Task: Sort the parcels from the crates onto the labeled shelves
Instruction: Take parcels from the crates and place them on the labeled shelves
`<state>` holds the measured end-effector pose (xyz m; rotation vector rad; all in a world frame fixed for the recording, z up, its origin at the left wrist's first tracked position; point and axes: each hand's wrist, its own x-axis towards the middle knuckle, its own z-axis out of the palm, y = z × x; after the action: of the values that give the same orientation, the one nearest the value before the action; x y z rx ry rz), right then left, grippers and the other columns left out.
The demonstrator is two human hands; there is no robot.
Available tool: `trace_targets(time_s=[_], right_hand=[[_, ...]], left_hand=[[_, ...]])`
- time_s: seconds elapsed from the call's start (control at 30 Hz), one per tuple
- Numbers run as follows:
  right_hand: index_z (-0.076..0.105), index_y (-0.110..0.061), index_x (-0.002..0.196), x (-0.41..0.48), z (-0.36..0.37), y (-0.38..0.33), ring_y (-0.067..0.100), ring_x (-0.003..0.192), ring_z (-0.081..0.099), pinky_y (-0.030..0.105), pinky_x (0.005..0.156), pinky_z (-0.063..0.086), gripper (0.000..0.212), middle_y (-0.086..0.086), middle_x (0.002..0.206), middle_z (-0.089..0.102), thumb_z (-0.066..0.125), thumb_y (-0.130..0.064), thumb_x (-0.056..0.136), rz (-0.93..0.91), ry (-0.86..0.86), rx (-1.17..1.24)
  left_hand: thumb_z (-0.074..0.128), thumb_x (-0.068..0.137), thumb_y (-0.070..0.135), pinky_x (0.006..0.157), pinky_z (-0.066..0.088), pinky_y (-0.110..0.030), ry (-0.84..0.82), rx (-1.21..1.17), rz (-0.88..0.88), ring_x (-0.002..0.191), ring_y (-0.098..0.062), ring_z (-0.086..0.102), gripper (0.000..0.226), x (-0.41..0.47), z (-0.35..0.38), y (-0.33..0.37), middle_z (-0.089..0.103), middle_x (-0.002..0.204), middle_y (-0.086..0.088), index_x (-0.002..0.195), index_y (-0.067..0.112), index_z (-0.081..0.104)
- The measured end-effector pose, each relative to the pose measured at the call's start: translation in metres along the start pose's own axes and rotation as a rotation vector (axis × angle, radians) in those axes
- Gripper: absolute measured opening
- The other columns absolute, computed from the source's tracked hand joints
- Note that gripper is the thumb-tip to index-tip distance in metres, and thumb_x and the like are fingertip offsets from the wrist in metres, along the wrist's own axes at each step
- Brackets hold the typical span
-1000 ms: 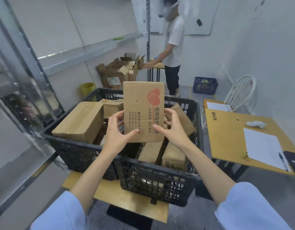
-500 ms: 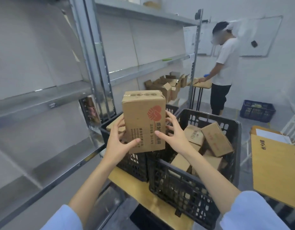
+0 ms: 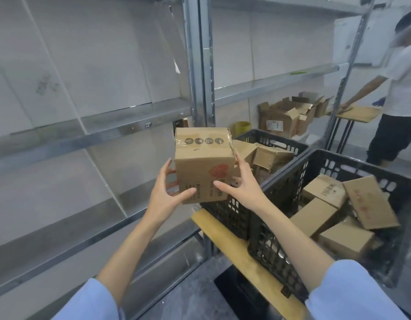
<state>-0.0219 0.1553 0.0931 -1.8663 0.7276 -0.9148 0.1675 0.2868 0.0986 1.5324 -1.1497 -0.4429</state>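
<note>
Head view: left hand, right hand hold parcel near shelf edge.

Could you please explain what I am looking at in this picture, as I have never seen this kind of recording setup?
No machine here: a person wears one camera on the head, looking down at their own hands. The left hand and right hand grip a taped cardboard parcel from either side, in front of metal shelves. To the right, the near black crate and the far black crate behind it hold more parcels; both sit on a wooden board. Further back are opened cartons and another person at a small table.
</note>
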Motion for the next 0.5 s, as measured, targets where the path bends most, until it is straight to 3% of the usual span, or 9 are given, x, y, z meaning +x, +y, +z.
trace_targets(time_s=[0.07,0.17,0.27,0.33,0.4,0.5], right_hand=[[0.013,-0.056,0.148,0.003,0.013,-0.004,0.010,0.138,0.038,0.034,0.111,0.038,0.098,-0.019,0.153,0.024,0.077,-0.057,0.075,-0.024,-0.031,-0.005],[0.018,-0.072,0.130,0.007,0.031,-0.012,0.006,0.132,0.040,0.028,0.106,0.039,0.082,-0.021,0.150,0.029,0.077,-0.056,0.075,-0.006,-0.065,0.018],[0.019,-0.075,0.122,0.009,0.049,-0.018,-0.014,0.118,0.043,0.009,0.092,0.038,0.078,-0.029,0.138,0.037,0.078,-0.053,0.076,0.014,-0.117,0.040],[0.021,-0.062,0.132,0.009,0.064,-0.023,-0.019,0.115,0.042,0.003,0.085,0.040,0.081,-0.034,0.131,0.037,0.077,-0.054,0.075,0.014,-0.159,0.052],[0.021,-0.045,0.139,0.008,0.080,-0.029,-0.006,0.122,0.045,0.012,0.095,0.042,0.087,-0.029,0.131,0.039,0.076,-0.056,0.073,0.017,-0.193,0.078],[0.025,-0.033,0.136,0.007,0.106,-0.042,0.005,0.127,0.048,0.034,0.112,0.040,0.079,-0.022,0.130,0.047,0.073,-0.052,0.076,0.026,-0.231,0.106]], left_hand=[[0.080,0.070,0.047,0.094,0.044,-0.027,-0.003,0.016,-0.026,0.117,0.000,0.047,0.095,-0.004,-0.011,-0.002,0.038,0.141,0.015,0.149,0.041,0.027],[0.078,0.069,0.047,0.098,0.042,-0.033,0.034,0.000,-0.048,0.121,-0.010,0.048,0.091,-0.011,-0.027,-0.005,0.042,0.142,0.010,0.146,0.034,0.032],[0.078,0.067,0.048,0.098,0.039,-0.026,0.084,-0.013,-0.051,0.116,0.005,0.049,0.086,-0.020,-0.048,-0.010,0.049,0.137,0.011,0.140,0.029,0.038],[0.080,0.066,0.048,0.092,0.038,-0.017,0.098,-0.031,-0.059,0.116,0.013,0.047,0.084,-0.025,-0.063,-0.016,0.050,0.137,0.013,0.137,0.028,0.040],[0.082,0.065,0.052,0.092,0.040,-0.017,0.110,-0.045,-0.080,0.118,0.012,0.047,0.084,-0.031,-0.080,-0.023,0.050,0.138,0.013,0.135,0.029,0.041],[0.082,0.058,0.062,0.100,0.044,-0.029,0.141,-0.046,-0.128,0.124,-0.005,0.050,0.089,-0.042,-0.107,-0.033,0.051,0.136,0.013,0.129,0.029,0.041]])
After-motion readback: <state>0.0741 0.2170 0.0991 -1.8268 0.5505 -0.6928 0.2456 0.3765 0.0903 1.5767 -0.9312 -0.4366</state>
